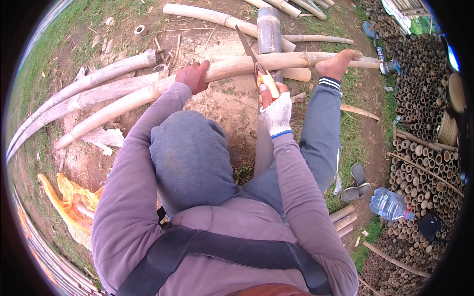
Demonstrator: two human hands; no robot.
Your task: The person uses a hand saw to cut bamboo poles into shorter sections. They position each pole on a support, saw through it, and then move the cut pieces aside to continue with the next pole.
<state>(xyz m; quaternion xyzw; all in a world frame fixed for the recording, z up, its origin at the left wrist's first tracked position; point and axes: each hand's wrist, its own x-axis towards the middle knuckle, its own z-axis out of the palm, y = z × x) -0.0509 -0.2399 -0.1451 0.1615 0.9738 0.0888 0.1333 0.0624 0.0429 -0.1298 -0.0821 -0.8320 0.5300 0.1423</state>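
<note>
1. Head view, hands. The left hand (pixel 193 76) is bare and lies on a long pale bamboo pole (pixel 237 66), fingers curled over its top and pressed together. The right hand (pixel 276 109) wears a white glove and is closed in a fist round the orange handle of a saw (pixel 254 61).

2. Head view, the pole. It lies across bare earth, just beyond the person's knees. A bare foot (pixel 338 64) presses it down to the right of the saw, and the left hand steadies it to the left of the saw. A darker bamboo stub (pixel 269 32) lies under the pole, beyond the saw, holding it off the ground.

3. Head view, the cut. The blade stands steeply, slanting up and away from the handle, with its lower part meeting the pole's near edge. Both lengths of the pole line up as one piece on either side of the blade. I judge the cut begun at most and not through; how deep the teeth sit I cannot tell.

4. Head view, what is around.
   - Left of the pole lie three more long poles (pixel 89 93), whole as far as the picture shows.
   - Far right of the pole stands a stack of short cut bamboo (pixel 424 163), ends showing.
   - Near that stack lie a plastic bottle (pixel 390 204) and sandals (pixel 356 182).
   - Offcuts and chips (pixel 340 219) lie on the grass near the person's right side.
</note>
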